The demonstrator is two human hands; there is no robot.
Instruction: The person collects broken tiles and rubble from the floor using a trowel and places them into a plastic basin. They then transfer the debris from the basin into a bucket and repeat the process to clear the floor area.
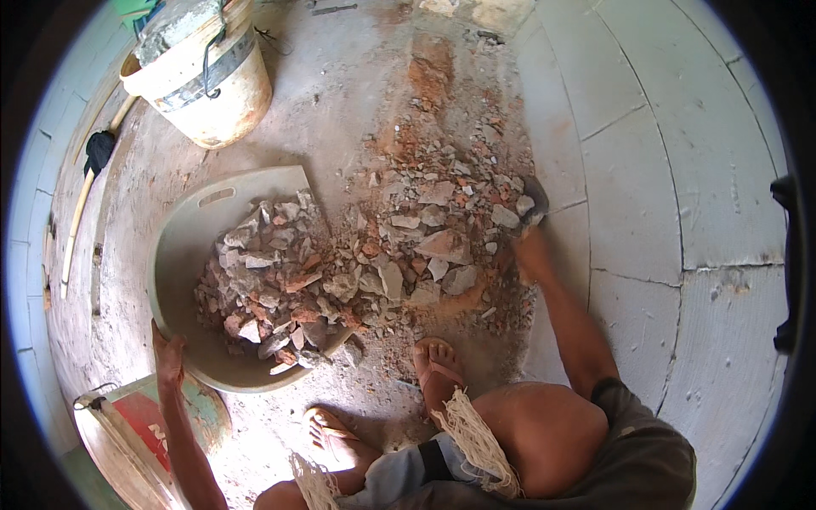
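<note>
Plainly, left hand (169,355): fingers grasped the near left rim of the grey tub (172,255).
Right hand (529,253): was at the right edge of the rubble heap (444,245); I couldn't tell its fingers' state.

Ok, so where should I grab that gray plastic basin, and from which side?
The gray plastic basin is probably best taken by its far-left handle slot, from the left: it gives a finger hole in the curved, raised wall, clear of the rubble. Steady the near-left rim too; rubble crowds the right side.
</note>
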